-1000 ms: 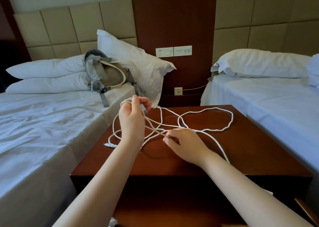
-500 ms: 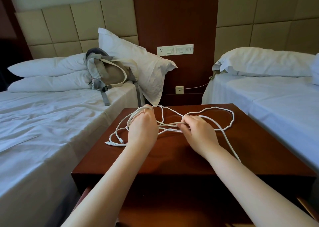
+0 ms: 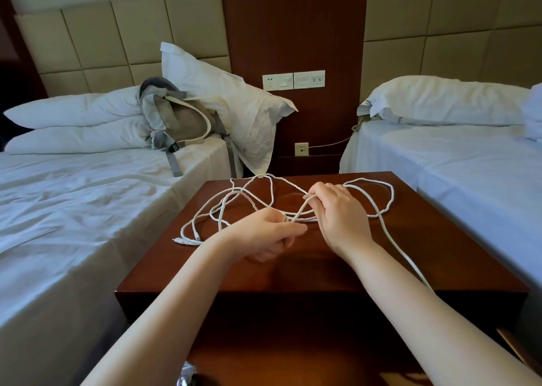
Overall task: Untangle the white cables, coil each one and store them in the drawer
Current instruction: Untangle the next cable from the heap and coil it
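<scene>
You are only untangling: your left hand (image 3: 264,234) and right hand (image 3: 341,214) each pinch a strand of the thin white cables (image 3: 392,193), tangled on the glossy red-brown wooden nightstand (image 3: 445,256), none coiled or stored.

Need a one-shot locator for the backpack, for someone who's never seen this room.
Start at the left bed; white pillows are piled at its head against the padded wall. The backpack leans on them at the bed's edge nearest the wooden nightstand. It is the only grey-and-tan, strapped thing among all-white bedding.
</scene>
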A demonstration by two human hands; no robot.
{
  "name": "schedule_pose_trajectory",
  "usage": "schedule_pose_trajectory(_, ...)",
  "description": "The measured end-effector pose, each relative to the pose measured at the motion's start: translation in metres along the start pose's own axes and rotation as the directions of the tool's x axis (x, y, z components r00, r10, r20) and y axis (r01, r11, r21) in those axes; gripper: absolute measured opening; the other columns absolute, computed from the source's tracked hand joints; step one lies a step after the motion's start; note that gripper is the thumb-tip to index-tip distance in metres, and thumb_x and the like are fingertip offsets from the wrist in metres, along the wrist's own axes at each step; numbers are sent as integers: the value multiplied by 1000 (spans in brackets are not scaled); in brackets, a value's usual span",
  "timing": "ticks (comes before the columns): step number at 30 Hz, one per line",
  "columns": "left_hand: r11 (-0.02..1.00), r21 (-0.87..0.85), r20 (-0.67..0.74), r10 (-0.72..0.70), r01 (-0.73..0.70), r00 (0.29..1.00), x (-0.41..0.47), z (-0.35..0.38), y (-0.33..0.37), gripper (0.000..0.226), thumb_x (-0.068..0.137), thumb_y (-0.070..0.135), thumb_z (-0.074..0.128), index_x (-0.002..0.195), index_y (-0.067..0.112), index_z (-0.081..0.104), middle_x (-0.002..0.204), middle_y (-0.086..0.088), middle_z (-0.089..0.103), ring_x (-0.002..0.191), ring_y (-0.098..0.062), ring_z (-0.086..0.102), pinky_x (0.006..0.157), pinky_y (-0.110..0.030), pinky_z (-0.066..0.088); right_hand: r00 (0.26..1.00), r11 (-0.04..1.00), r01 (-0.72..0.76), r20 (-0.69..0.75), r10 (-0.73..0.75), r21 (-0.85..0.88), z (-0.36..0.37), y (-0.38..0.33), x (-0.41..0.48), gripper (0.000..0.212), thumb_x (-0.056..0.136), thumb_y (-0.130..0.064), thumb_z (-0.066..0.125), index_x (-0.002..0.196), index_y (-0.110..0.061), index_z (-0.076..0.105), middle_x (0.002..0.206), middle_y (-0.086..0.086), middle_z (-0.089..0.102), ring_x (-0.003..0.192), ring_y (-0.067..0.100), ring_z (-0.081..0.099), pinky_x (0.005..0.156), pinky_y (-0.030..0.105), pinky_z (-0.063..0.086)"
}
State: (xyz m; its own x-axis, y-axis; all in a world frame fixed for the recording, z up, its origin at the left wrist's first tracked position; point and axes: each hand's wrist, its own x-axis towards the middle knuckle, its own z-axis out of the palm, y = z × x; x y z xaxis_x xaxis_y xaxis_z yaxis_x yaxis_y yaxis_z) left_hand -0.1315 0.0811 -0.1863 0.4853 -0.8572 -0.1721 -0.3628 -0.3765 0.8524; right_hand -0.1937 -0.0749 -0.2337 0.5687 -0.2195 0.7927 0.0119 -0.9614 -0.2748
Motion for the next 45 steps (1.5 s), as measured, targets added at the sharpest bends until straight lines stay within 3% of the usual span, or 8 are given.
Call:
schedule_pose_trajectory(4,971,-231,160,101,-63,982,-3,0,0,46,96,22,40,50,13,43,37,3,29,32,-9,22,37,-14,16,999,998,35,-5,-35,45,-1,-4,0,39,95,-34,28,90,-12,59,83,-3,61,80,17,52,60,31,41)
schedule_pose_trajectory(9,685,-716,240,425,-136,873,-3,-13,3,39,85,26,45,48,15,52,35,7,31,29,-6,22,34,-8,25,982,981,-161,121,148,106,5,8,1,23,98,-29,46,85,-13,55,81,-6,56,82,15,51,65,26,37)
schedule_pose_trajectory(18,235,-952,22,695,-198,719,3,-35,-4,37,88,18,42,59,5,60,41,-1,35,36,-13,29,37,-20,32,918,962,-271,294,267,-28,5,11,-1,28,96,-42,45,109,-23,61,93,-5,53,98,14,45,76,29,41)
schedule_pose_trajectory(24,274,-874,-255,443,-401,860,-3,-30,-2,36,72,24,47,38,14,49,29,5,33,31,-10,12,31,-15,17,888,945,-290,327,324,-148,-1,5,-2,48,99,-42,38,142,-22,38,131,4,52,130,24,37,98,37,40)
schedule_pose_trajectory(28,335,-849,-289,352,-408,890,-3,-28,-2,42,77,23,35,37,15,44,29,5,30,24,-6,23,31,-14,15,976,981,-190,108,191,-20,-3,-1,0,47,98,-38,43,140,-17,44,135,2,53,130,20,39,96,29,38)
schedule_pose_trajectory(39,851,-511,227,272,-123,935,-3,5,4,28,78,21,36,54,12,47,41,3,32,34,-9,26,37,-15,26,965,971,-20,-249,81,239,0,-1,3,29,97,-22,35,95,-7,60,72,-11,53,66,9,50,58,29,43)
schedule_pose_trajectory(42,795,-602,372,362,-75,855,-4,9,7,31,84,20,31,64,10,52,49,3,41,40,-8,36,43,-19,34,982,937,-44,-158,104,346,0,-5,2,25,98,-22,37,96,-10,59,70,-18,49,63,6,52,56,14,37)
schedule_pose_trajectory(45,608,-788,325,545,-98,773,-7,1,14,27,89,18,37,72,8,55,56,1,49,47,-8,45,49,-21,42,999,905,-47,-4,54,424,2,-9,1,27,97,-27,38,93,-9,58,66,-1,58,61,13,56,54,26,44)
